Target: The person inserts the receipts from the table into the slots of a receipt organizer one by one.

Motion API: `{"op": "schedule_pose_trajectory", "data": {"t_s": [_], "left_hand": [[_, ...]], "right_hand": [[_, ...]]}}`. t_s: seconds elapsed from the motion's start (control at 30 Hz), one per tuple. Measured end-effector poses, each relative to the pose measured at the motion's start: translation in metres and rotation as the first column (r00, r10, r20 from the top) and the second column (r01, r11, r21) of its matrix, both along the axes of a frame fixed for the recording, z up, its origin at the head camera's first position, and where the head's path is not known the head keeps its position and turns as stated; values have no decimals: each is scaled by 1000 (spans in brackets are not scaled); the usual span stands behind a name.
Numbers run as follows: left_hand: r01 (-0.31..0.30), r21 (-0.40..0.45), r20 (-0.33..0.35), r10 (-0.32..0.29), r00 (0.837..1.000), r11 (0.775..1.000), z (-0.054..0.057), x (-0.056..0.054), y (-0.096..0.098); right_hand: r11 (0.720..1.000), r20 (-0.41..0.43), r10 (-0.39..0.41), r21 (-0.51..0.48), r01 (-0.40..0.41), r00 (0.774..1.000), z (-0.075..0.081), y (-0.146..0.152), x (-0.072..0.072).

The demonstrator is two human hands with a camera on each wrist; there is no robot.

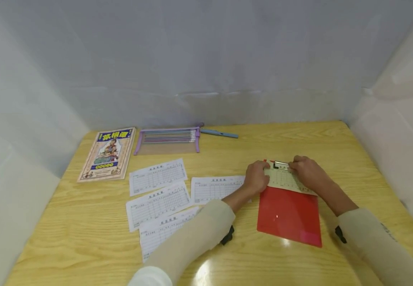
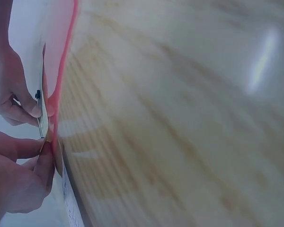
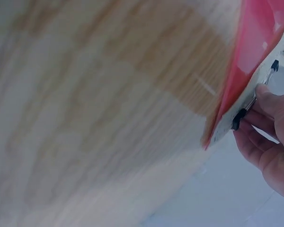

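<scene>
A red clipboard (image 1: pixel 288 214) lies on the table at the right, with a pale yellow printed form (image 1: pixel 281 178) over its upper part. The metal clip (image 1: pixel 281 163) with black ends spans the board's top. My left hand (image 1: pixel 256 176) pinches the form's left edge at the board's upper left corner; thumb and finger meet on it in the left wrist view. My right hand (image 1: pixel 308 171) grips the clip from the right, its thumb (image 3: pixel 267 99) on the metal in the right wrist view. The form bows up from the board there.
Several white printed forms (image 1: pixel 158 204) lie left of the clipboard, one partly under my left forearm. Farther back are a comic-style booklet (image 1: pixel 108 155), a purple-edged mesh pouch with pencils (image 1: pixel 167 141) and a blue pen (image 1: pixel 220 134). Pale sheets wall the table's back and sides.
</scene>
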State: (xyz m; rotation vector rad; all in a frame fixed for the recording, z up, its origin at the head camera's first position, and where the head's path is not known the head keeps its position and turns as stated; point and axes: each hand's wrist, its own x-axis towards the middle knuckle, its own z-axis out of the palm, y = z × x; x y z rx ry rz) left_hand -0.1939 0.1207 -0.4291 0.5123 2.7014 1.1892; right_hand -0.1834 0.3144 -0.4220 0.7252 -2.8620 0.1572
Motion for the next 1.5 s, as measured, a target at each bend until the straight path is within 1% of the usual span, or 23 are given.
{"op": "schedule_pose_trajectory", "data": {"t_s": [0.07,0.2,0.33,0.47,0.63,0.77,0.87,0.93,1.0,1.1,1.17,1.23,1.33,1.5], "left_hand": [[-1,11,-14,2,1000,1000,-1,-1,-1],[2,35,-4,-2,1000,999,-1,-4,-4],[27,98,42,-31,999,995,2,-6,-12],[38,168,95,-54,994,985,7,-8,-24],[16,206,110,-40,993,978,12,-10,-51],[-9,217,139,-22,990,976,15,-16,-82],[-37,189,147,9,989,981,21,-19,-112],[-56,167,133,34,990,984,24,-21,-134],[-85,148,119,68,991,985,25,-22,-158],[-124,119,75,116,990,985,22,-25,-191],[-157,105,60,152,987,982,20,-25,-211],[-189,87,44,185,982,978,18,-25,-229],[-235,53,25,234,972,971,18,-20,-253],[-294,-17,-7,294,956,956,15,-10,-284]], "right_hand": [[1000,3,6,-2,-6,1000,0,1,-1],[1000,19,23,-8,-23,1000,2,1,-1],[1000,39,25,-4,-25,999,4,2,-2],[1000,76,13,-16,-12,997,4,5,-3],[1000,111,4,-25,-1,994,3,4,-4],[1000,128,-6,-9,7,992,3,4,-5],[1000,134,-5,-11,6,991,2,4,-6],[1000,132,-1,-9,3,991,2,4,-7],[1000,130,3,-8,-2,991,1,4,-7],[1000,125,6,3,-7,992,2,5,-7],[1000,124,7,3,-8,992,3,6,-7],[1000,123,8,3,-9,992,4,6,-6],[1000,124,6,2,-6,992,4,7,-6],[1000,129,2,-9,-1,992,3,7,-5]]}}
